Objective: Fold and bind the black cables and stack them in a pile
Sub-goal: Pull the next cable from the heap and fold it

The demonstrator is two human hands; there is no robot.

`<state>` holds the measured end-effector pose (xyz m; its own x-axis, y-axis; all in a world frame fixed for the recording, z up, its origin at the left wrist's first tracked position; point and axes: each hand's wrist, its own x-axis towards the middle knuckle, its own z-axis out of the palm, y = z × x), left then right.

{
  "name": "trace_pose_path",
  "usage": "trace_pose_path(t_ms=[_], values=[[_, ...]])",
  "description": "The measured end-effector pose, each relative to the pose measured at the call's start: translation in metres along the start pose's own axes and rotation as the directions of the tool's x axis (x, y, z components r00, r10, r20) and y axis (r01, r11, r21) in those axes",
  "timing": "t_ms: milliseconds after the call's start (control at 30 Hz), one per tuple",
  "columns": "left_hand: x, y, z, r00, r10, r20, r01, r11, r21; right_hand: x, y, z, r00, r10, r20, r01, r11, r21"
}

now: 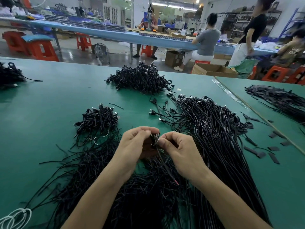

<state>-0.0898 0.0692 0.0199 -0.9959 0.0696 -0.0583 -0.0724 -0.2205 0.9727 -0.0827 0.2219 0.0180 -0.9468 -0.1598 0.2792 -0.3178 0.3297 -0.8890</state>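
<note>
The left hand (135,142) and the right hand (179,150) are meeting just above the green table (49,96), and both are keeping their fingers curled. Between them they are pinching a small folded cable (155,138). The left hand is gripping it from the side, and the thumb and first finger of the right hand are pressing on its near edge. One thin black strand (166,167) is hanging down from the grip toward the person. Under the wrists a heap of thin black ties (132,195) is lying. The long loose cables (214,129) are spreading on the right, near the hands. A small pile of bound cables (99,119) is sitting further away to the left, and a bigger pile (142,78) is lying well behind it.
</note>
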Motion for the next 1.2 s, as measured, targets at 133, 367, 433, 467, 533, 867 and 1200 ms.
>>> trace_pose_path(t_ms=[133, 367, 433, 467, 533, 867, 1200], values=[[0.000, -0.001, -0.002, 0.992, 0.103, 0.072, -0.103, 0.995, 0.001, -0.001, -0.001, -0.002, 0.999, 0.036, 0.016, -0.036, 0.999, 0.014], [0.000, 0.001, -0.007, 0.941, 0.269, 0.205, -0.315, 0.919, 0.237, -0.001, 0.008, -0.005, 0.943, 0.305, 0.136, -0.329, 0.919, 0.217], [0.002, 0.004, -0.010, 0.937, 0.264, 0.228, -0.327, 0.893, 0.309, -0.001, 0.011, -0.005, 0.911, 0.368, 0.187, -0.407, 0.874, 0.266], [0.005, 0.005, -0.013, 0.945, 0.250, 0.213, -0.309, 0.894, 0.323, 0.001, 0.013, -0.006, 0.902, 0.390, 0.183, -0.427, 0.867, 0.258], [0.018, 0.005, -0.021, 0.963, 0.247, 0.111, -0.270, 0.884, 0.382, 0.004, 0.019, -0.011, 0.890, 0.436, 0.134, -0.454, 0.871, 0.185], [0.092, 0.020, -0.074, 0.947, 0.281, -0.155, 0.027, 0.410, 0.912, 0.023, 0.074, -0.058, 0.902, 0.399, -0.166, -0.405, 0.645, -0.649], [0.068, -0.012, -0.049, 0.922, 0.382, -0.055, -0.155, 0.497, 0.854, 0.060, 0.091, -0.056, 0.873, 0.478, -0.095, -0.312, 0.398, -0.863]])
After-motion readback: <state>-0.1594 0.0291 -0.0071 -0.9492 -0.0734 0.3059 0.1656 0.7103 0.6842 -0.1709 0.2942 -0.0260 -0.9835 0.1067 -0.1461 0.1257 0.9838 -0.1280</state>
